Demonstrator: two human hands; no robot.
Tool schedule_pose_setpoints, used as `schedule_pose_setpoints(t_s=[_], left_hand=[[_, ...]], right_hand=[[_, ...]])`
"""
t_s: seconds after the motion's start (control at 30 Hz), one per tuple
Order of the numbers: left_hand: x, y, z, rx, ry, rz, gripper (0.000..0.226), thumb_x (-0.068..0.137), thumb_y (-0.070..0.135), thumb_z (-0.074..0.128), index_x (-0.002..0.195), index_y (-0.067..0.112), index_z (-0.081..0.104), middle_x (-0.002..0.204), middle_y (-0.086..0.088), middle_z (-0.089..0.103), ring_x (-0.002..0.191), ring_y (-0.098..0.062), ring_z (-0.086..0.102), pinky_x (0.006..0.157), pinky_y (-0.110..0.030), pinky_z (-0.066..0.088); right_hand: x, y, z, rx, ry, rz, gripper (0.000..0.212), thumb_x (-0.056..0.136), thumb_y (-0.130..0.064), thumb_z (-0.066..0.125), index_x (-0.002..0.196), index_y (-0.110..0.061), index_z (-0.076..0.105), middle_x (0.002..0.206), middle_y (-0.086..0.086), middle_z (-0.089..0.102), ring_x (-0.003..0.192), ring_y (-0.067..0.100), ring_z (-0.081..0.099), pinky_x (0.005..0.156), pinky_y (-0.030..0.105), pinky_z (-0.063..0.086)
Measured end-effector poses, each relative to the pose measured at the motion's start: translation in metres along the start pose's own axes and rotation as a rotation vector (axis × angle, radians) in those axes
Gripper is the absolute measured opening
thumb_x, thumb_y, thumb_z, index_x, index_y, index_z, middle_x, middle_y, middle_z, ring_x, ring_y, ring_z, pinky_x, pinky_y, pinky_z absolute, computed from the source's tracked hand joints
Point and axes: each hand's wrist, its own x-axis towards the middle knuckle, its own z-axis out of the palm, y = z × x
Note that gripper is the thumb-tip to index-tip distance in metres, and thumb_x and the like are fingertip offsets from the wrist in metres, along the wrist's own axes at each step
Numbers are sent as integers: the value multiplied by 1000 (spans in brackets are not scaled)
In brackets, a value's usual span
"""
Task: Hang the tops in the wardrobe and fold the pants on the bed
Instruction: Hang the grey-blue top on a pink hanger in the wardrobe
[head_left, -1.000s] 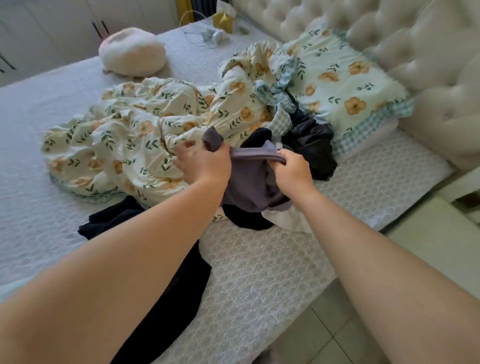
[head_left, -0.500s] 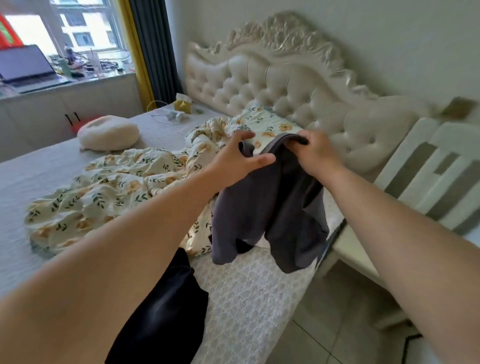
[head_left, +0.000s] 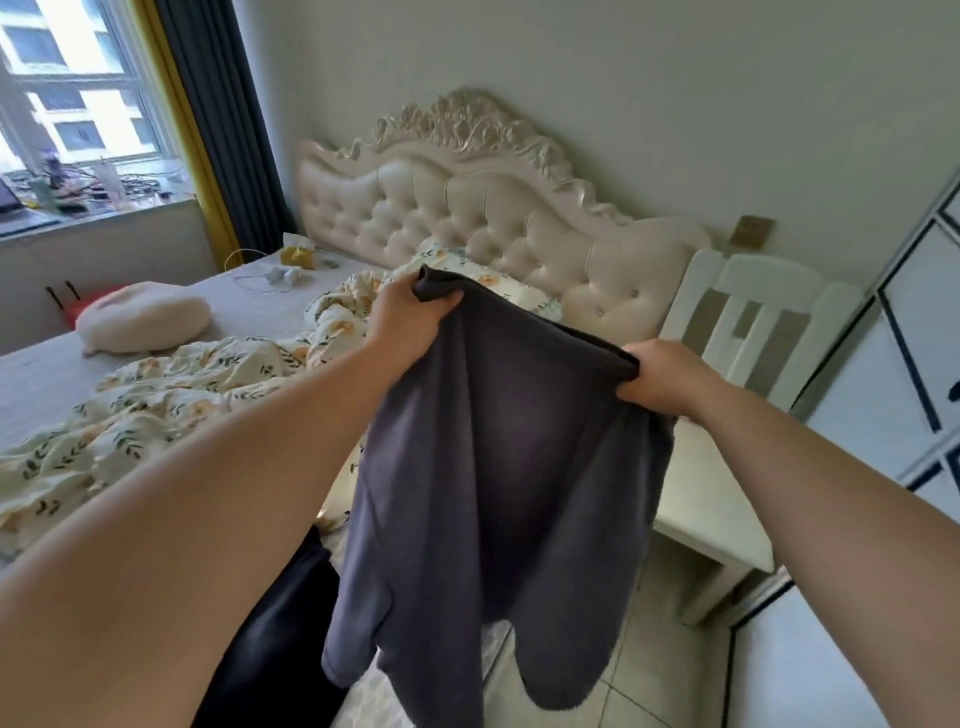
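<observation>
Across the left of the view spreads the bed (head_left: 47, 374), its grey sheet bare near the far edge, with a tufted cream headboard (head_left: 467, 208) against the wall. At the right stands the wardrobe (head_left: 914, 332), white panels in dark trim. A floral quilt (head_left: 171, 395) lies rumpled over the middle of the bed. In front of it, lifted clear of the mattress and hanging over the bed's edge and the tiled floor (head_left: 649, 691), is the grey garment (head_left: 498, 467), its top edge pulled taut and two lobes drooping below. A dark garment (head_left: 275, 623) lies on the bed's near corner, partly behind the left forearm. A white chair (head_left: 748, 312) stands between headboard and wardrobe. A pale round cushion (head_left: 145, 317) rests on the far side of the bed, below a cluttered window counter (head_left: 104, 213). The left hand (head_left: 405, 312) is clenched on one end of the garment's top edge and the right hand (head_left: 660, 379) grips the other end, the two well apart. A small yellow box (head_left: 297, 254) sits by the headboard; any print on it is too small to read, as is the tan wall plate (head_left: 751, 230).
</observation>
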Motion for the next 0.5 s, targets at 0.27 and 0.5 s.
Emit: schedule_pose_setpoints(t_s=[0.27,0.5], left_hand=[[-24,7,16,13,-41,44,18,84,28,70,98,20,62,93,2,64,94,-20,60,84,-34,50],[-33,11,27,19,-280,186,38,82,18,73,117,19,58,107,4,56,103,-16,53,91,-30,44]], right_hand=[[-47,38,-3,457,51,168,29,80,-5,56,105,-18,47,95,5,55,83,21,55,62,30,44],[-101,51,-16,847,408,311,12,84,-9,65,93,-15,65,90,5,61,84,20,57,73,31,47]])
